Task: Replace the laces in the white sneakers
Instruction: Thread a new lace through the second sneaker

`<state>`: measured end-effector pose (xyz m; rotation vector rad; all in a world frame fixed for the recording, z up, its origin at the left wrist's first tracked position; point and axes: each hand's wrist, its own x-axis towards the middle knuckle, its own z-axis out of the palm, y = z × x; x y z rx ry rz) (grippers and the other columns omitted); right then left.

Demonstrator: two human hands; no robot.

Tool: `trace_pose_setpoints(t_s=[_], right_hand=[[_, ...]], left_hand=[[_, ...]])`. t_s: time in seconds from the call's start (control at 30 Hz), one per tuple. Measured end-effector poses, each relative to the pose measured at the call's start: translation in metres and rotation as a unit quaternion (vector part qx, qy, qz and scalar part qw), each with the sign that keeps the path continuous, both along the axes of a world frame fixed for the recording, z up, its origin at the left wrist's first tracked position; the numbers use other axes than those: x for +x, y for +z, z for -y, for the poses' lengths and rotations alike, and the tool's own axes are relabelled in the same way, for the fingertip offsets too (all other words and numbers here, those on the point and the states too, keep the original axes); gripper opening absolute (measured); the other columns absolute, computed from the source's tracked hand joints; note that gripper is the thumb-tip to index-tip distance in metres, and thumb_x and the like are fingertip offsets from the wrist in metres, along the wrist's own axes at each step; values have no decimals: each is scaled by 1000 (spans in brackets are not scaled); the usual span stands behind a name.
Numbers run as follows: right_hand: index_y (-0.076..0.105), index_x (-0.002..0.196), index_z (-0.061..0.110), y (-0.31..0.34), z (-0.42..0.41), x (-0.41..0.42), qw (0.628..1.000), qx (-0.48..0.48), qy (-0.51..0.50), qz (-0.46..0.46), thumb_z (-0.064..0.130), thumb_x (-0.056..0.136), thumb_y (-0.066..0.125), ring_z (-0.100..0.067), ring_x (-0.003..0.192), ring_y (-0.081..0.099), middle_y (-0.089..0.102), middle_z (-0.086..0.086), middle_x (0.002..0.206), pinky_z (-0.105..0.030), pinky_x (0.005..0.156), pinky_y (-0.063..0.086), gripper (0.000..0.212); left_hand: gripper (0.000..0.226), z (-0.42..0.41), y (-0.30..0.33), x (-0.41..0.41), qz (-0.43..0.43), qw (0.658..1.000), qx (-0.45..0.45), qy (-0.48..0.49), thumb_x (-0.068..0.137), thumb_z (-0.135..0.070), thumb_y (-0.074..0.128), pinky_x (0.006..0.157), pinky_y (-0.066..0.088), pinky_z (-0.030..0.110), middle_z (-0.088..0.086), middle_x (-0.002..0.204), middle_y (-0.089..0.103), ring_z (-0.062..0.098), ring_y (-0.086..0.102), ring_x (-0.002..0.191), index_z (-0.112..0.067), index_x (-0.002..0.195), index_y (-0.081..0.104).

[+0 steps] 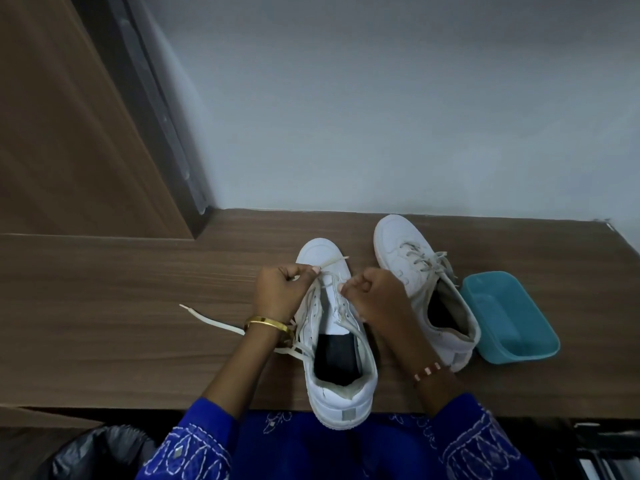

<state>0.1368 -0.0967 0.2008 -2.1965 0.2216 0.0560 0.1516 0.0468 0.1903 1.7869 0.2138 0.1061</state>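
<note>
Two white sneakers stand on a wooden table (104,289). The near sneaker (341,386) points away from me, its heel at the table's front edge. My left hand (280,292) pinches a cream lace end (334,262) over the toe. My right hand (374,292) is curled over the sneaker's upper eyelets and pinches the lace (332,282) there. Another stretch of lace (211,320) trails left across the table under my left wrist. The second sneaker (408,258) lies to the right, laced, its opening toward me.
A teal plastic tub (519,337) sits right of the second sneaker. A grey wall rises behind the table and a wooden panel (69,133) stands at the left. A black bin bag (100,452) lies below the table's front edge at the lower left.
</note>
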Motion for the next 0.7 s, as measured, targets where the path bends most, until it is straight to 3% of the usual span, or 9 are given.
trace_pose_setpoints(t_s=[0.1, 0.2, 0.33, 0.43, 0.5, 0.6, 0.63, 0.7], right_hand=[[60, 87, 14, -7, -9, -5, 999, -47, 21, -3, 28, 75, 73, -14, 81, 55, 53, 5, 80, -26, 73, 43, 23], [61, 99, 11, -5, -11, -5, 993, -109, 35, 2, 28, 76, 69, -12, 83, 54, 59, 3, 90, -22, 70, 39, 29], [66, 85, 7, 1, -5, 0, 995, -99, 9, 5, 20, 74, 64, -17, 74, 62, 67, -2, 76, -24, 62, 43, 17], [66, 83, 11, -1, 0, 3, 998, -70, 9, 2, 19, 73, 65, -15, 71, 59, 57, 7, 63, -24, 61, 42, 13], [62, 94, 19, -2, 0, 2, 998, -66, 19, 13, 22, 74, 65, -12, 74, 54, 48, 13, 65, -22, 64, 38, 21], [55, 120, 25, -4, -3, 2, 998, -59, 19, 30, 26, 79, 65, -9, 74, 55, 53, 12, 71, -20, 64, 40, 42], [58, 118, 22, -6, -3, 3, 998, -57, 20, 37, 25, 80, 65, -8, 70, 56, 53, 12, 67, -22, 67, 42, 39], [68, 94, 16, -7, -4, 5, 997, -62, 25, 48, 20, 81, 65, -3, 58, 51, 49, 13, 56, -24, 66, 44, 14]], left_hand=[[13, 2, -5, -1, -30, 999, 29, 3, 80, -14, 71, 77, 47, 22, -1, 81, 69, 10, 64, 79, -4, 86, 74], [10, 4, -9, 2, -35, 997, 66, 13, 80, -13, 70, 69, 46, 18, -5, 77, 66, 10, 63, 80, -5, 84, 74], [13, 5, -9, 0, -26, 991, 131, 19, 81, -15, 64, 60, 42, 20, -10, 61, 61, 9, 58, 62, -12, 71, 72], [23, 5, -9, -3, -26, 985, 170, -2, 83, -15, 60, 43, 30, 11, -10, 47, 49, 5, 47, 42, -20, 60, 60], [29, 5, -9, -5, -27, 986, 164, -16, 83, -14, 60, 41, 30, 9, -9, 45, 48, 0, 47, 40, -24, 57, 56], [31, 6, -8, -7, -23, 987, 159, -28, 83, -13, 59, 40, 30, 9, -9, 45, 49, -2, 45, 38, -24, 55, 55], [30, 6, -7, -8, -21, 986, 160, -28, 83, -13, 59, 40, 30, 9, -9, 45, 49, -2, 45, 37, -25, 55, 55], [30, 4, -4, -9, -17, 986, 164, -26, 83, -13, 60, 40, 30, 9, -11, 40, 50, -3, 45, 36, -26, 55, 54]])
